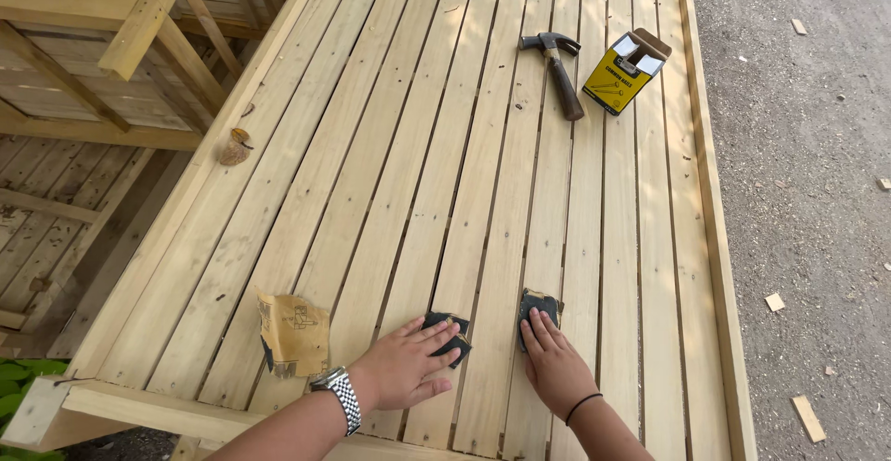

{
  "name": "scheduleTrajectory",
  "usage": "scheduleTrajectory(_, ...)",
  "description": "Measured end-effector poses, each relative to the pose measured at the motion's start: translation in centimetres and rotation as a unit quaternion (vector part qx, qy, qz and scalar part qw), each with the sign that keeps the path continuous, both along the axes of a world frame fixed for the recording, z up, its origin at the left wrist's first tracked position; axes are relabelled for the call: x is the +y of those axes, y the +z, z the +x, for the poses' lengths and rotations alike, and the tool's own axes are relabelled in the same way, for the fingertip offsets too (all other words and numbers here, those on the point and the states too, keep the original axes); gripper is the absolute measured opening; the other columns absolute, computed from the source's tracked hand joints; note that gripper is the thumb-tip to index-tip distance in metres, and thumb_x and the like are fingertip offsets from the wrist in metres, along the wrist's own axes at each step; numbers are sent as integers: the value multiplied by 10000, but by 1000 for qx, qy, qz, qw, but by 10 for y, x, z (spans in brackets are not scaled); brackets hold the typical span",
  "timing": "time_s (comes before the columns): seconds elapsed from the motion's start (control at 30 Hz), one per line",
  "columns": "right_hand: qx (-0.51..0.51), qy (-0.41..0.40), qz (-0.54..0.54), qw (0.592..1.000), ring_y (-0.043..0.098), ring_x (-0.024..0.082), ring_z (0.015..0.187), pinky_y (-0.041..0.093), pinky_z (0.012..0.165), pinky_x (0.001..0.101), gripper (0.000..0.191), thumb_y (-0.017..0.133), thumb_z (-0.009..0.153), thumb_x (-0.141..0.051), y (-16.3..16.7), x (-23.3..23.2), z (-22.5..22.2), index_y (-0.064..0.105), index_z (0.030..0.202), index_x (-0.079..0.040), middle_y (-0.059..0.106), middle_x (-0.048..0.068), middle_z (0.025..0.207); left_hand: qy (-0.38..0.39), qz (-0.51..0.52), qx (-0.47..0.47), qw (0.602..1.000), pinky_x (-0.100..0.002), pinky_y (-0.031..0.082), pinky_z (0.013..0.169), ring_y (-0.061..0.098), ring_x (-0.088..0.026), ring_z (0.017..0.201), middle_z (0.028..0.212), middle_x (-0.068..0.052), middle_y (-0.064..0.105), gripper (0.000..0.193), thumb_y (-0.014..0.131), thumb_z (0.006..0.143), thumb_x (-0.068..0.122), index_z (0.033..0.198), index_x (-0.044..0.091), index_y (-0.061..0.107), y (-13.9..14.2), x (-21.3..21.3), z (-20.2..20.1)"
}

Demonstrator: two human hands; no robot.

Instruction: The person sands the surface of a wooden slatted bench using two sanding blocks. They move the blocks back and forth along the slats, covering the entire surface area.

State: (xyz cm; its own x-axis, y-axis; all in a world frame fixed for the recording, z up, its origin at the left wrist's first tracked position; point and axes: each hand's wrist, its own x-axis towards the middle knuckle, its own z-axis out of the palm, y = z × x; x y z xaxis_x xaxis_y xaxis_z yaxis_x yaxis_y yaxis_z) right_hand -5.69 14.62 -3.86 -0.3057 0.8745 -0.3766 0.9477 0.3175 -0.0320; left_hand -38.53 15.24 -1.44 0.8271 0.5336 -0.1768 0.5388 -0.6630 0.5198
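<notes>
My left hand [408, 363], with a metal watch on its wrist, presses a dark piece of sandpaper [448, 326] flat on the pale wooden slats [399, 164]. A little to the right, my right hand [554, 363], with a black band on its wrist, presses a second dark piece of sandpaper [538, 305] against another slat. Both hands lie near the front edge of the slatted panel, fingers pointing away from me.
A folded brown sheet of sandpaper [292, 334] lies left of my left hand. A claw hammer [560, 76] and an open yellow box [624, 73] sit at the far right. A small wood knot piece [235, 147] rests on the left rail. Gravel ground [807, 192] lies right.
</notes>
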Motion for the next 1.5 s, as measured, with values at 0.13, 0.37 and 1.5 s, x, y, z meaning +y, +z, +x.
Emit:
scheduleTrajectory(0.13,78,41,38,995,280,240,1508,232,1240,374,519,495,969,-217,-7,-8,4,456,1464,-65,348,98,1619,-76,-41,-13,996,-480,94,1267,209,-231,1578,1692,-126,284,653,289,1077,571,1457,111,553,12,-29,-14)
scheduleTrajectory(0.37,87,260,-52,960,227,278,1499,125,1194,540,587,536,954,-187,13,-3,-18,405,1518,-89,292,115,1654,37,19,8,999,-497,77,1247,232,-208,1538,1658,-67,320,604,271,1046,513,1456,164,545,2,0,2)
scheduleTrajectory(1.5,131,337,-50,931,316,232,1487,219,1220,430,589,616,875,-95,25,-21,-36,563,1456,-174,414,-19,1590,237,113,43,964,-544,30,1229,145,-236,1553,1696,-95,149,666,282,1036,547,1604,199,266,-1,-5,37)
